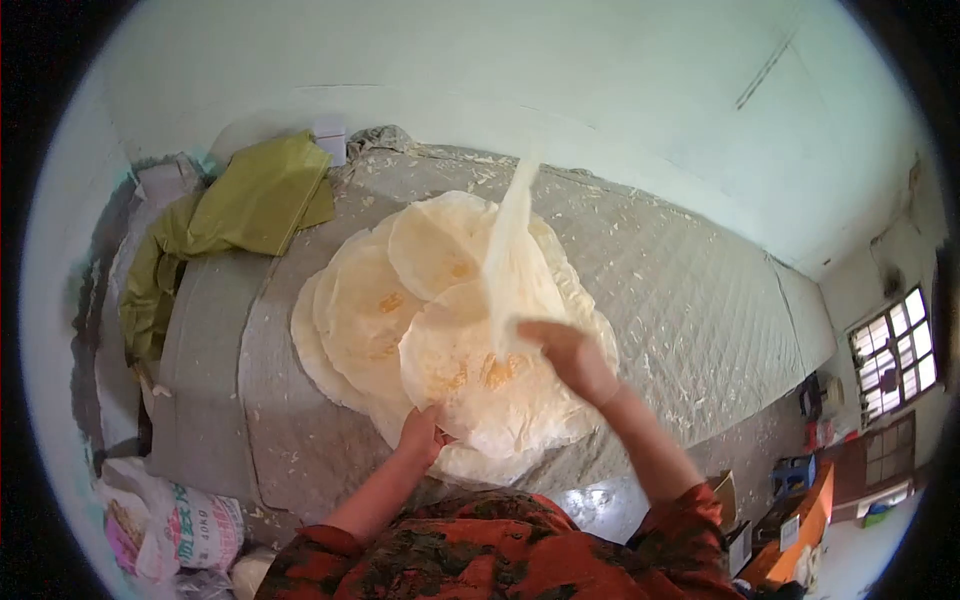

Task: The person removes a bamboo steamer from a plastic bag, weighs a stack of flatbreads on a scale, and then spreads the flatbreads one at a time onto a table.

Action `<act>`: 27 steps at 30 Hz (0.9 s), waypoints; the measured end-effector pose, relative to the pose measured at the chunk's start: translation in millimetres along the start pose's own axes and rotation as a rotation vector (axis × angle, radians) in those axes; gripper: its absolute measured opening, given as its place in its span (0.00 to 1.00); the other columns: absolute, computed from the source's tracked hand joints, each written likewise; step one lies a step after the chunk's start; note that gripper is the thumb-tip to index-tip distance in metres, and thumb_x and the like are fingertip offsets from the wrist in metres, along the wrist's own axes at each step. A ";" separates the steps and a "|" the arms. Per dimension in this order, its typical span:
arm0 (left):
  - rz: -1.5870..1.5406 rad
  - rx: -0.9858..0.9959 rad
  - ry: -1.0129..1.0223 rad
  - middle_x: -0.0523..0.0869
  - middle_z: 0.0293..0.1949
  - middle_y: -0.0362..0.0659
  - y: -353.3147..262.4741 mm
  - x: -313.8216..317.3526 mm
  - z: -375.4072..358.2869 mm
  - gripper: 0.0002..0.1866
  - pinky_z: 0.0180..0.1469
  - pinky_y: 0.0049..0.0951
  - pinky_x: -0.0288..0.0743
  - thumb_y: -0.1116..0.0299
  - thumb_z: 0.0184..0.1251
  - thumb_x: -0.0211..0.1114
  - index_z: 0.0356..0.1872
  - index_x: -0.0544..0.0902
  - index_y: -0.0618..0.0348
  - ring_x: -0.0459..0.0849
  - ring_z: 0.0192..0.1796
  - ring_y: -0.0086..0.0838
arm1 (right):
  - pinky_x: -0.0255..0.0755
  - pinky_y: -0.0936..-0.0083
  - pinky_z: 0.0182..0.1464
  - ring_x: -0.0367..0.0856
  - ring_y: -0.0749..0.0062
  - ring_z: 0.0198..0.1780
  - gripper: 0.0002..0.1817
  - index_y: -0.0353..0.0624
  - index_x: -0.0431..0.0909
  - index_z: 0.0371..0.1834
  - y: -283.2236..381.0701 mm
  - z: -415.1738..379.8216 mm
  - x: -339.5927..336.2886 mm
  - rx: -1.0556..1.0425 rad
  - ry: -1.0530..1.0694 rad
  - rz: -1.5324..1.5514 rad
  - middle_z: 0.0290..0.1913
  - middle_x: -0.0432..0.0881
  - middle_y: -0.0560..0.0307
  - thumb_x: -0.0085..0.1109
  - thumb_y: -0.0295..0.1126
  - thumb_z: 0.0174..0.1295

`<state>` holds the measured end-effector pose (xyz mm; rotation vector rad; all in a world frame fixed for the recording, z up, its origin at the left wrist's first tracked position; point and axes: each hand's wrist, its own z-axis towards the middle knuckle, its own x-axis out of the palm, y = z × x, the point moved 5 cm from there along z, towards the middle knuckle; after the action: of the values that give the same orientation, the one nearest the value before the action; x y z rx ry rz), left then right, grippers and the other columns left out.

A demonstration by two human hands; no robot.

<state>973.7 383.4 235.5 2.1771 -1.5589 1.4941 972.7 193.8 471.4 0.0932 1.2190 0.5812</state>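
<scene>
A broad pile of thin, pale round flatbreads [360,310] with browned patches lies spread on a quilted grey cover. My left hand [422,438] is closed at the near edge of the pile, its fingers pinching the rim of a flatbread. Above the middle of the pile, one thin sheet of flatbread [515,235] stands up on edge, narrow and smeared by motion. My right hand [572,362] is beside the foot of that raised sheet, fingers pointing left. Blur hides whether they grip it.
The quilted cover [680,290] is strewn with pale crumbs and reaches the wall. Folded yellow-green cloth or sheeting [260,195] lies at the back left, by a small white box [330,138]. A printed white sack [205,525] stands at lower left; an orange wooden piece of furniture [800,530] is lower right.
</scene>
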 end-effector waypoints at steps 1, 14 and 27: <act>0.031 0.014 0.078 0.79 0.47 0.46 -2.6 1.2 -0.3 0.19 0.42 0.44 0.80 0.69 0.63 0.52 0.55 0.67 0.60 0.82 0.45 0.41 | 0.68 0.65 0.57 0.74 0.60 0.55 0.20 0.47 0.76 0.49 -9.5 -19.9 28.8 -0.085 0.074 -0.096 0.52 0.78 0.56 0.54 0.21 0.50; -0.172 -0.099 0.078 0.76 0.52 0.50 0.3 -3.6 -0.6 0.19 0.53 0.49 0.72 0.64 0.66 0.47 0.55 0.68 0.64 0.77 0.53 0.44 | 0.63 0.61 0.60 0.72 0.60 0.58 0.17 0.46 0.79 0.43 -27.5 -91.3 69.6 0.013 0.080 0.015 0.50 0.80 0.61 0.53 0.21 0.49; -0.118 -0.122 0.036 0.74 0.57 0.49 2.0 -0.9 3.0 0.30 0.55 0.51 0.71 0.45 0.70 0.39 0.61 0.64 0.58 0.74 0.57 0.42 | 0.54 0.48 0.63 0.58 0.51 0.67 0.34 0.45 0.61 0.64 -1.8 -130.1 107.2 0.105 0.504 -0.171 0.66 0.60 0.46 0.59 0.39 0.51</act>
<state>974.1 381.3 232.4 2.1230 -1.4424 1.3586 879.4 211.8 332.1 -0.0747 1.7281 0.3998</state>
